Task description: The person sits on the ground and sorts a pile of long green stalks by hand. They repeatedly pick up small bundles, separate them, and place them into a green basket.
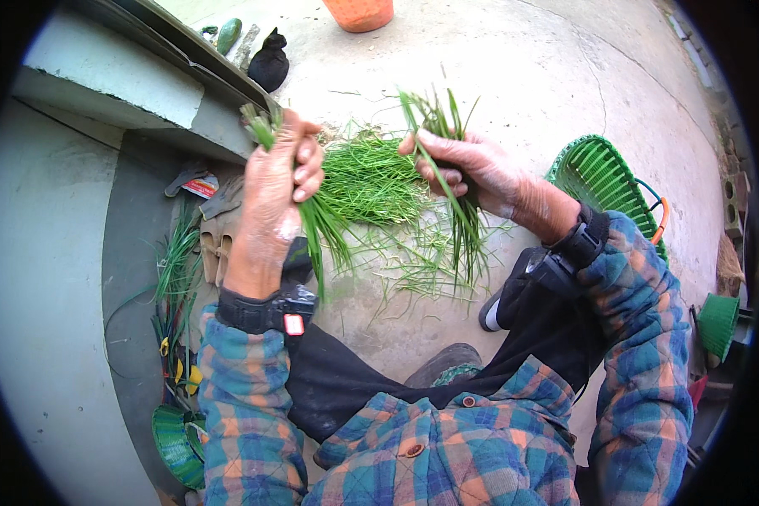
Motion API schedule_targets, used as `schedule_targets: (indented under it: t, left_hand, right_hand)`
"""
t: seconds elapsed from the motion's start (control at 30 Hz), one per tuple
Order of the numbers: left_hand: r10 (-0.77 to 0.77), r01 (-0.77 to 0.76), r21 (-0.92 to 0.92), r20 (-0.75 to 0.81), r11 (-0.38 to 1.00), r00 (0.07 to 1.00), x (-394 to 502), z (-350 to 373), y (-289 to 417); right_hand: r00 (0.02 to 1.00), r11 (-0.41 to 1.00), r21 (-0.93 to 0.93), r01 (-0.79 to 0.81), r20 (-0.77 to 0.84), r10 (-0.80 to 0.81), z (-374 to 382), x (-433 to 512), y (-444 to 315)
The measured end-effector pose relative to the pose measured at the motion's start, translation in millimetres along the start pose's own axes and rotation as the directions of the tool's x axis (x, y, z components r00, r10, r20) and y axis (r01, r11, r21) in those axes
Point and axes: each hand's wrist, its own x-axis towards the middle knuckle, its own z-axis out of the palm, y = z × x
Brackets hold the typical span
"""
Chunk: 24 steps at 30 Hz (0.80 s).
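Observation:
My left hand (283, 167) is closed around a bunch of long green leaves (326, 228), perhaps chives; the cut ends stick out above the fist and the blades hang below. To the right, my right hand (462, 167) grips another bunch of green leaves (470, 243), with ends poking up past the thumb. The two hands are apart, raised over the floor. Between and beyond them lies a pile of the same green leaves (370, 180) on the concrete. Loose trimmed bits (424, 262) are scattered nearer to me.
A green woven basket (598, 174) stands at the right, an orange basket (360, 14) at the top. A black cat (269, 63) sits upper left near a green gourd (229, 36). Along the left wall are gloves (224, 197), strands and a green basket (177, 446).

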Motion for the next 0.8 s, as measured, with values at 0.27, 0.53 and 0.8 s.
schedule_targets:
  t: [0.27, 0.53, 0.8]
  left_hand:
    - [-0.013, 0.004, 0.145, 0.055, 0.989, 0.998, -2, 24, -15]
    - [0.27, -0.241, 0.15, -0.218, 0.959, 0.938, 8, -14, 12]
    - [0.338, -0.317, 0.119, -0.344, 0.941, 0.876, 9, -46, 27]
  right_hand:
    - [0.98, 0.988, -0.071, -0.135, 0.137, 0.144, 19, 6, 14]
    - [0.979, 0.973, -0.125, -0.193, 0.035, 0.199, 2, 6, 13]
    - [0.966, 0.964, -0.152, -0.218, -0.174, 0.191, -41, 3, 20]
